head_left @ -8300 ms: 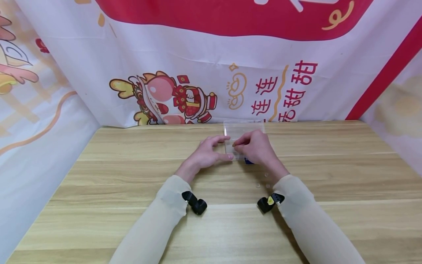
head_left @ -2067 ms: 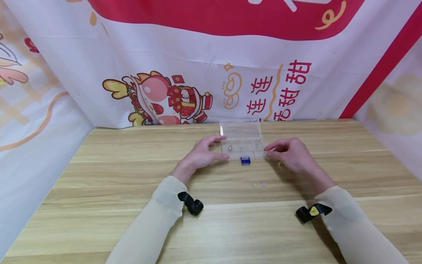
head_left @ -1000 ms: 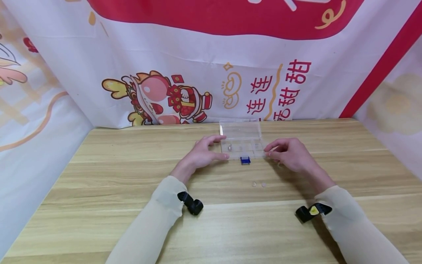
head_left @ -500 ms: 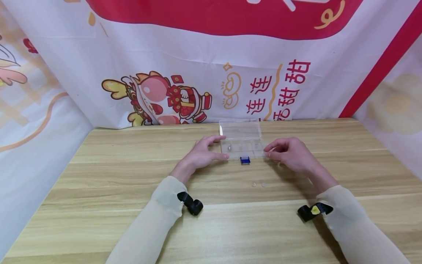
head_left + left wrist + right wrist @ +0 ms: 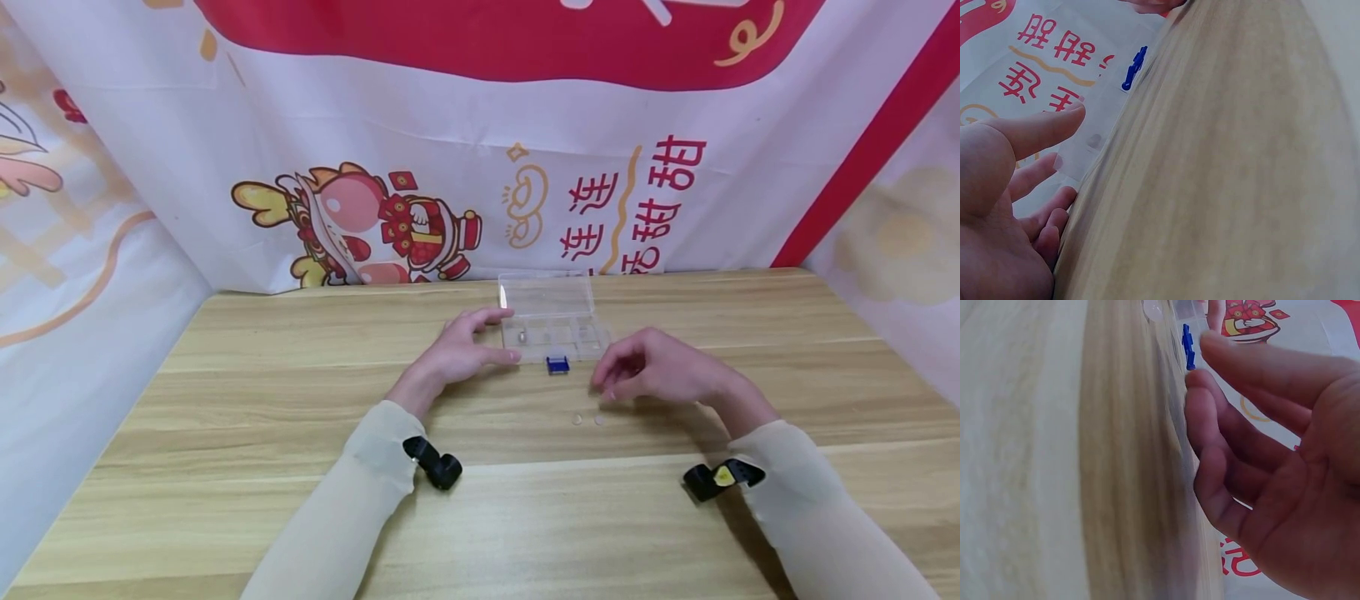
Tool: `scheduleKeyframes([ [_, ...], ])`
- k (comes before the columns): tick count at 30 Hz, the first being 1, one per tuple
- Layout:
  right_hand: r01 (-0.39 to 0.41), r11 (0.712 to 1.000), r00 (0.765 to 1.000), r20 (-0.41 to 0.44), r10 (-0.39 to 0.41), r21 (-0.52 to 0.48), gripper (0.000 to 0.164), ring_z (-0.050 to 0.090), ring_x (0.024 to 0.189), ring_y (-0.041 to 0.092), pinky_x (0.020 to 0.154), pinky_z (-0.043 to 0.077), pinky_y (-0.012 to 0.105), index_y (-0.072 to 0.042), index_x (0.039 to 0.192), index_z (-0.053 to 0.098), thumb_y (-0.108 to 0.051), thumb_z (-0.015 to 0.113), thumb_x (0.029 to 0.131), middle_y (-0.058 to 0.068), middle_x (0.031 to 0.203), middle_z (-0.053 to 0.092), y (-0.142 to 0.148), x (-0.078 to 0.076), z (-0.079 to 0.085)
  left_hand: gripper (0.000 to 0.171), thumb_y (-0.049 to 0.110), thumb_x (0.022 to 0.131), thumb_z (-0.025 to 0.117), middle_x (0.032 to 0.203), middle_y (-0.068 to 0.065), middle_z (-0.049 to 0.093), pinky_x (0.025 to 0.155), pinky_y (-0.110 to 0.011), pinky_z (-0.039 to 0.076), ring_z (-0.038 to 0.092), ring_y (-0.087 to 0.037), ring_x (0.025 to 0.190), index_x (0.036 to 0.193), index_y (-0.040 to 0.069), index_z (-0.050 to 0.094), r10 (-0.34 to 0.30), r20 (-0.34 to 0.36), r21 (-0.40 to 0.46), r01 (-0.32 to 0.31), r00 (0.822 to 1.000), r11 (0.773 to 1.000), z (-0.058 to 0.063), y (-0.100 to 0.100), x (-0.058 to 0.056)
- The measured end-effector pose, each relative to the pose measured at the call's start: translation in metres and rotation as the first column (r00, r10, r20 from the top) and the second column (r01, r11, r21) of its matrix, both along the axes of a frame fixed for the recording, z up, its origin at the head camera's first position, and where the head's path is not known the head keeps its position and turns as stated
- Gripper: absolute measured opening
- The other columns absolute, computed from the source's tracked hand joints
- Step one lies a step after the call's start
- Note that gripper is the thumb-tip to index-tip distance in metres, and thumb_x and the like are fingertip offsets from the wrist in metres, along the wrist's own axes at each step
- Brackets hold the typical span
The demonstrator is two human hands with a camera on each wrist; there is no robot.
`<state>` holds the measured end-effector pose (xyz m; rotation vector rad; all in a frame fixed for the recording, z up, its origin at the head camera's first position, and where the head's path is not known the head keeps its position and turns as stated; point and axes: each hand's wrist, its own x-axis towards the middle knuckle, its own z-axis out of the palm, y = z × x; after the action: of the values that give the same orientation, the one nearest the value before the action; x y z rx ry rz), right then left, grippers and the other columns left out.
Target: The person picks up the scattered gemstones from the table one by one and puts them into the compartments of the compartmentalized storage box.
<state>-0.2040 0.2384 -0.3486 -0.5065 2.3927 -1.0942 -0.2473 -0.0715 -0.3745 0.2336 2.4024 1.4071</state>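
A clear plastic compartment box [image 5: 542,358] stands near the back of the table with its lid [image 5: 546,294] up. In the box's left compartment lies a small shiny piece [image 5: 522,337]. My left hand [image 5: 459,348] rests at the box's left end, thumb by the front corner and forefinger by the back, fingers mostly straight. At the front edge sits a blue clasp [image 5: 558,365]. My right hand [image 5: 663,368] is in front of the box's right end, fingers loosely bent. The right wrist view shows a gap between its thumb and forefinger, with nothing seen there. Two small pale discs [image 5: 598,421] lie just below its fingertips.
The wooden table [image 5: 495,517] runs toward me and to both sides. A printed white and red cloth [image 5: 442,108] hangs right behind the box. Black wrist cameras [image 5: 437,463] sit on both sleeves.
My right hand has left the box's right end and come nearer to me, toward the discs. Over eight seconds ago it held a tiny brownish piece over the box. The left hand stays put.
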Motion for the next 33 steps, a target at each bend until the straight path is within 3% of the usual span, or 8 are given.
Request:
scheduleKeyframes([
  [5,-0.076,0.997,0.996,0.044,0.076,-0.012,0.018,0.066,0.086,0.020,0.076,0.058,0.025,-0.010,0.105,0.080,-0.012,0.086,0.088,0.008,0.096,0.075,-0.0029,0.0016,-0.0011,0.068,0.031,0.089,0.087,0.164,-0.001,0.042,0.130,-0.059,0.027,0.034,-0.029,0.153,0.150,0.037,0.058,-0.002,0.003,0.004,0.002,1.000,1.000,0.0003,0.0002,-0.0003],
  [15,-0.145,0.989,0.988,0.056,0.144,0.001,0.016,0.061,0.079,0.017,0.069,0.052,0.023,-0.014,0.102,0.081,-0.015,0.087,0.088,0.005,0.089,0.071,-0.0070,0.0032,-0.0038,0.068,0.031,0.088,0.087,0.164,0.000,0.042,0.129,-0.059,0.027,0.034,-0.029,0.153,0.150,0.038,0.058,-0.003,-0.003,0.004,0.003,1.000,1.000,-0.0010,-0.0004,-0.0002],
  [23,-0.146,0.989,0.986,0.092,0.143,0.030,0.015,0.059,0.080,0.017,0.069,0.050,0.022,-0.014,0.099,0.081,-0.013,0.088,0.086,0.003,0.087,0.068,-0.0082,0.0037,-0.0039,0.069,0.031,0.088,0.087,0.164,-0.001,0.042,0.129,-0.059,0.028,0.034,-0.029,0.152,0.150,0.037,0.058,-0.005,-0.013,0.001,0.005,1.000,1.000,-0.0012,-0.0003,-0.0014],
  [33,-0.148,0.987,0.988,0.049,0.144,0.069,0.011,0.057,0.077,0.018,0.067,0.048,0.022,-0.017,0.095,0.080,-0.016,0.088,0.087,0.002,0.086,0.069,-0.0099,0.0054,-0.0040,0.069,0.032,0.088,0.087,0.164,-0.001,0.042,0.129,-0.059,0.028,0.033,-0.029,0.152,0.150,0.039,0.058,0.003,-0.007,-0.005,-0.003,1.000,1.000,-0.0018,0.0001,-0.0012],
])
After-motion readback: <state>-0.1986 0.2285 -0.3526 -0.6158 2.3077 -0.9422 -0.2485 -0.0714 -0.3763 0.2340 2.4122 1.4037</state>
